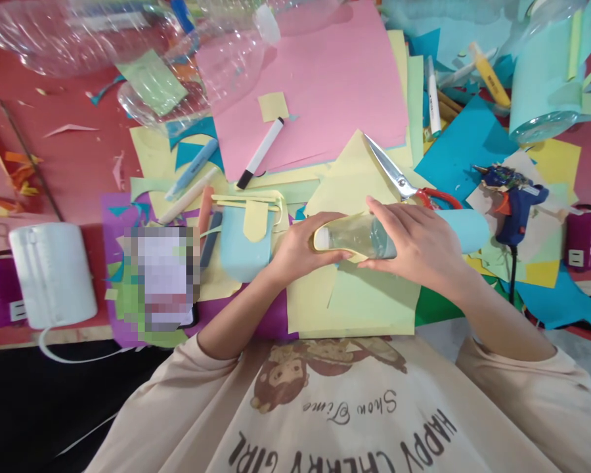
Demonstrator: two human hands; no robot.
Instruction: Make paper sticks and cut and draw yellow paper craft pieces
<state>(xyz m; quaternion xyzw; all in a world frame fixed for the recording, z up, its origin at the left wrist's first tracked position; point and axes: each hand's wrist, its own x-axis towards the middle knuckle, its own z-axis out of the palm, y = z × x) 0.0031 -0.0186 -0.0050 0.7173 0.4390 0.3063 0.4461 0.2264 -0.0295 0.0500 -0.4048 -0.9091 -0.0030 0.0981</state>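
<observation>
A clear plastic bottle (362, 236) with a white cap lies sideways between my hands, over pale yellow paper (354, 309). Light blue paper (467, 231) shows at its right end. My left hand (308, 246) is closed round the cap end, holding a pale yellow paper strip (317, 238) that loops about the cap. Further along, my right hand (416, 243) grips the bottle's body, thumb below and fingers above. Scissors (398, 174) with red handles lie just beyond my right hand. Left of my left hand is a light blue paper piece (246, 246) with yellow strips.
A blue glue gun (517, 210) with a cord rests at the right. Empty clear bottles (226, 72) lie at the back left, and a blue-wrapped bottle (546, 85) stands back right. A black-tipped marker (261, 152) lies on pink paper (325, 79). A white pouch (53, 276) is far left.
</observation>
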